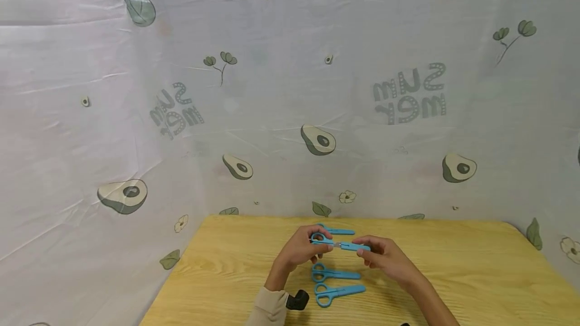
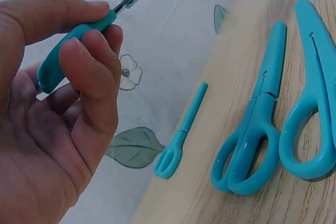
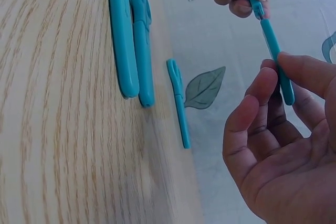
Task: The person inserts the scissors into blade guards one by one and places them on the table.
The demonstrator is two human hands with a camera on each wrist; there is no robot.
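Note:
My left hand [image 1: 301, 249] grips the blue handles of a pair of scissors [image 2: 79, 38], thumb on one side and fingers curled behind. My right hand [image 1: 385, 258] pinches the blue blade cover [image 3: 273, 45] between thumb and fingers. A short stretch of metal blade [image 2: 122, 4] shows between the handles and the cover, whose open end still overlaps the blade. Both hands hold the scissors level above the table. Below them lie two more covered blue scissors, one pair [image 1: 335, 274] just behind the nearer pair [image 1: 340, 292].
Another covered pair of blue scissors [image 1: 340, 231] lies farther back on the wooden table [image 1: 226, 265], beyond the hands. A pale curtain [image 1: 272, 89] printed with avocados and leaves hangs behind the table. A black wrist strap device [image 1: 297, 300] sits at the left sleeve.

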